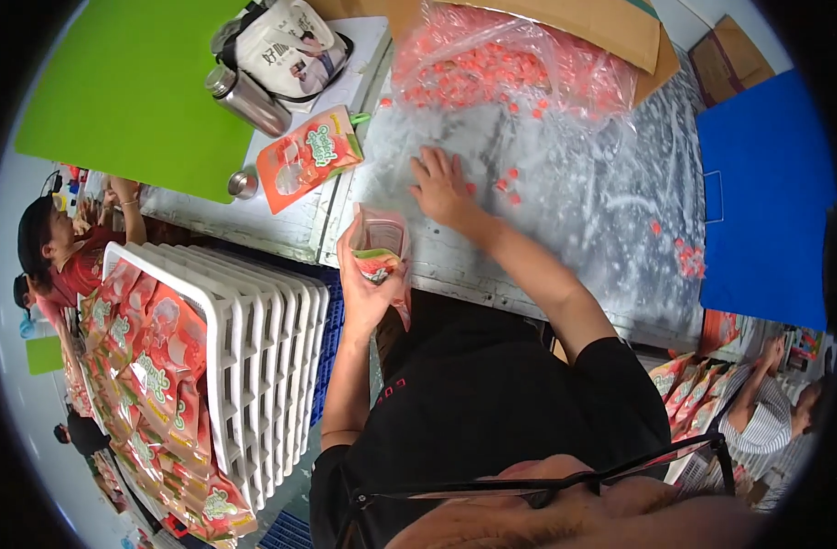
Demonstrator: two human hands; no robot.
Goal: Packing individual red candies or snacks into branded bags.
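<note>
Filling, apparently: left hand (369, 291) clamped on pouch (382, 236); right hand (446, 189) splayed beyond pouch; next seemingly needs red pieces (513, 197) gathered.

Green panel (135, 91): broad and plain, far left.
White bag (286, 50): dark-edged, far side, left of centre.
Steel bottle (255, 108): just beside the bag.
Small metal cup (243, 185): nearer, by the panel's edge; perhaps a lid.
Blue panel (771, 201): right.
Brown carton (729, 62): far right.
Co-worker (78, 274): left, red top, dark cap.
</note>
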